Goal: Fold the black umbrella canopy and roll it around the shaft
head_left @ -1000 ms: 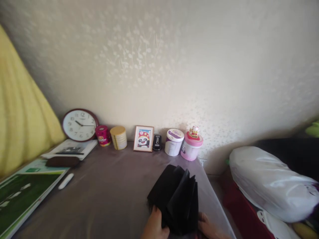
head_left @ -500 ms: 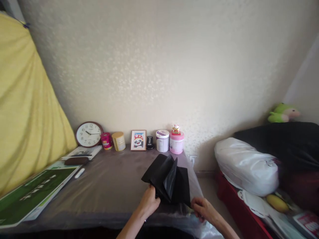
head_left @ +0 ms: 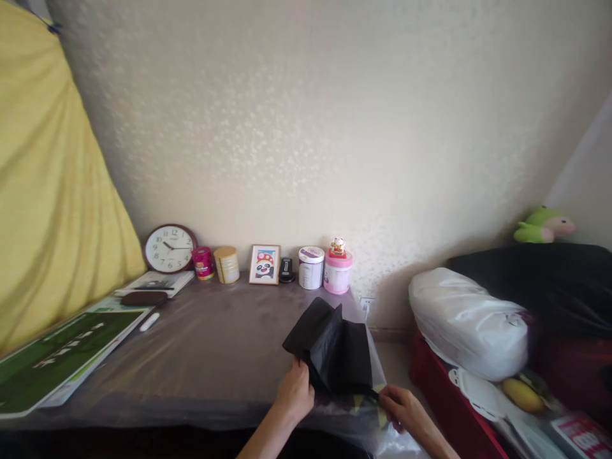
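Note:
A black folded fabric item (head_left: 329,350) with a raised crease in its middle is held over the front right part of the table. I cannot tell its exact kind. My left hand (head_left: 297,390) is closed on its lower left edge, fingers mostly hidden beneath and behind it. A narrow dark strip runs from the item's lower right corner to my right hand (head_left: 399,408), whose fingers are pinched on its end. That hand is just off the table's right corner, by the clear plastic cover.
Along the wall stand a clock (head_left: 171,248), a pink can (head_left: 203,263), a yellow-lidded tin (head_left: 226,265), a picture frame (head_left: 264,264) and two tubs, one bearing a cat figurine (head_left: 338,247). Left are a green board (head_left: 67,354) and brown case (head_left: 143,299); right, a white bag (head_left: 471,322).
The black fabric item and both hands have shifted slightly to the right. The right hand now sits farther from the item's corner, with more of the dark strip stretched between them.

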### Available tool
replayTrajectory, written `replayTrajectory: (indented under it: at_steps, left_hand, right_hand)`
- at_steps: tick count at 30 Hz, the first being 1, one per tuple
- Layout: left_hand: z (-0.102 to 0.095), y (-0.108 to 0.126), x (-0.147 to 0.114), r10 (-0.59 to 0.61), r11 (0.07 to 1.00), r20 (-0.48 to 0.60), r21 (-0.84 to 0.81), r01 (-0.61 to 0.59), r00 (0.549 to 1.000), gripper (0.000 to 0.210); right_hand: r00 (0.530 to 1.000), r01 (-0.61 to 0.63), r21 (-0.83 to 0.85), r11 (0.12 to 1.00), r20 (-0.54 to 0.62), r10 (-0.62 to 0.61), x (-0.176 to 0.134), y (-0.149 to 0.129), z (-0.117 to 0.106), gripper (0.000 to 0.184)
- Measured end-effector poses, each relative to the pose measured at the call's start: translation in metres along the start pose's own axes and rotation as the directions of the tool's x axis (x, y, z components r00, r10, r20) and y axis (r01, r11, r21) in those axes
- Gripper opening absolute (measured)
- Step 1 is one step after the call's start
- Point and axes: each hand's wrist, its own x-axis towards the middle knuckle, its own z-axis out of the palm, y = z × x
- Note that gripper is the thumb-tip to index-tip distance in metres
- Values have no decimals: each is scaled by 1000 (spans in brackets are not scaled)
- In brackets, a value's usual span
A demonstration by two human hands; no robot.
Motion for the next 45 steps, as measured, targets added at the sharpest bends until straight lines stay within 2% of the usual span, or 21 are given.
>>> replayTrajectory:
  at_steps: [5, 10, 12, 14, 16, 18, 19, 21, 24, 26, 29, 33, 35, 39, 42, 45]
  left_hand:
    - [-2, -16, -11, 65, 997, 54, -45, -62, 996, 62]
    - [8, -16, -21, 61, 994, 46, -88, -57, 997, 72]
    - [9, -12, -22, 55, 995, 30, -87, -52, 998, 72]
    - [8, -7, -23, 58, 997, 28, -51, -56, 998, 72]
    - [5, -4, -23, 66, 998, 40, 5, -66, 997, 73]
    - [1, -1, -24, 64, 996, 58, 52, -67, 996, 76]
    - [0, 0, -25, 61, 995, 70, 70, -66, 996, 78]
    - [-2, 2, -27, 64, 993, 89, 97, -73, 994, 79]
    - [-2, 5, -28, 60, 987, 97, 141, -73, 993, 79]
    - [-2, 8, -27, 38, 982, 93, 183, -55, 995, 80]
    - [0, 10, -25, 18, 975, 102, 219, -40, 995, 82]
    - [0, 10, -24, -10, 975, 89, 224, -10, 996, 80]
    - [-2, 7, -25, 3, 982, 98, 189, -21, 995, 77]
    - [-7, -3, -27, 99, 995, 91, 3, -99, 991, 78]
    - [-4, -10, -27, 134, 988, 76, -92, -127, 988, 79]
    - [-1, -13, -26, 130, 986, 60, -114, -123, 990, 77]
  right_hand:
    - [999, -17, -7, 1000, -35, 17, 5, 20, -8, 32]
    - [1000, -7, 16, 1000, -24, 8, 11, 35, -8, 35]
    - [1000, 4, -49, 999, -27, -5, 10, 37, -12, 36]
    - [993, 66, -161, 985, -84, -80, 9, 34, -20, 35]
    - [955, 138, -289, 947, -215, -204, 7, 22, -32, 31]
    - [885, 155, -372, 915, -359, -296, 8, -2, -42, 28]
    - [859, 176, -392, 903, -387, -336, 9, -19, -44, 28]
    - [837, 258, -431, 865, -348, -423, 14, -57, -41, 28]
    - [796, 422, -516, 746, -184, -577, 27, -111, -22, 27]
    - [780, 480, -598, 642, -44, -624, 37, -137, -6, 31]
    - [771, 499, -728, 470, 126, -624, 48, -159, 14, 37]
    - [776, 464, -833, 301, 219, -591, 57, -173, 23, 42]
    - [778, 463, -845, 267, 244, -579, 61, -177, 23, 39]
    - [768, 497, -832, 249, 288, -572, 70, -180, 24, 29]
    - [779, 487, -833, 262, 278, -562, 78, -179, 23, 27]
    - [804, 447, -844, 296, 234, -547, 82, -177, 19, 29]
